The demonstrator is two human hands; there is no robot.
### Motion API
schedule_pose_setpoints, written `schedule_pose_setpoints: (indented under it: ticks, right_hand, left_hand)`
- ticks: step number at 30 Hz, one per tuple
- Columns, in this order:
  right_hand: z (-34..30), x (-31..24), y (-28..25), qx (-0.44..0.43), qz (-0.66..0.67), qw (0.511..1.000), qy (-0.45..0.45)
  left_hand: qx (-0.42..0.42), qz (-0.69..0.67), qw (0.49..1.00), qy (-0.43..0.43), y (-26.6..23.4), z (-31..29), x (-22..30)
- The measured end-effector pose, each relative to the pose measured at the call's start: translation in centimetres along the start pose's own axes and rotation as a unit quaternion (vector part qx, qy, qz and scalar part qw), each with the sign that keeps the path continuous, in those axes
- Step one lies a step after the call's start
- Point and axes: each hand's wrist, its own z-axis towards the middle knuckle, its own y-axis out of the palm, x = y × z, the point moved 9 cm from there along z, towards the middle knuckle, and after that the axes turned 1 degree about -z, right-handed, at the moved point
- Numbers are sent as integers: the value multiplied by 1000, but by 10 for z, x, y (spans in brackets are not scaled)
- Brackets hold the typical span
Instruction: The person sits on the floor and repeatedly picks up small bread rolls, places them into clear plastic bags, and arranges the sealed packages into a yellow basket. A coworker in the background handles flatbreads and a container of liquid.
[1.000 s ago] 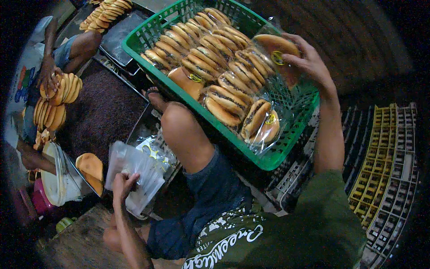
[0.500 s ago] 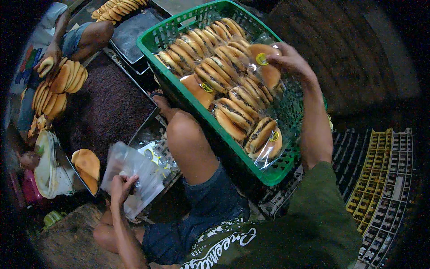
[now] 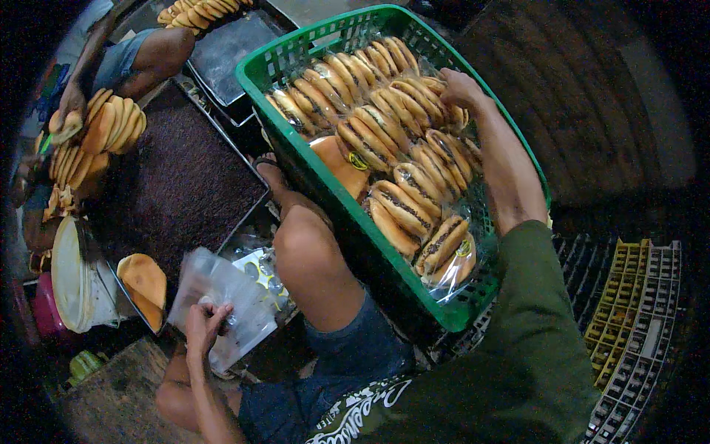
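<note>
My left hand (image 3: 207, 325) pinches a stack of clear plastic bags (image 3: 248, 337) low over the left side, beside my knee. My right hand (image 3: 464, 92) reaches into the green crate (image 3: 355, 231) near its far right side, with its fingers curled on a wrapped filled bun (image 3: 457, 116) at the end of a row. Part of that bun is hidden by the hand. Rows of bagged buns with dark filling (image 3: 370, 137) stand on edge in the crate. One bagged bun (image 3: 340, 164) lies flatter by the left wall and shows a yellow sticker.
A large tray of dark crumbly filling (image 3: 177, 170) lies left of my leg, with an open bun (image 3: 143, 285) at its near corner. Yellow-and-white stickers (image 3: 262, 270) lie beside the bags. Another person's hand (image 3: 70, 111) handles stacked buns (image 3: 115, 126). A white bucket (image 3: 85, 277) stands left; yellow crates (image 3: 621, 296) right.
My right hand has carried the wrapped bun away from me and down into the far part of the crate's rows. My left hand keeps its hold on the bags.
</note>
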Motion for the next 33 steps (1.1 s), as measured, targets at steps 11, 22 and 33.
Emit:
schedule_pose_setpoints:
  ticks: [11, 22, 33]
  right_hand:
    - [-107, -282, -123, 154, 255, 913, -278]
    - [-312, -410, -77, -110, 777, 594, -178]
    - [-355, -442, -74, -26, 722, 648, -240]
  left_hand:
    - [108, -143, 983, 37, -23, -79, 68]
    - [113, -475, 860, 148, -33, -101, 90]
    - [437, -564, 639, 288, -141, -134, 58]
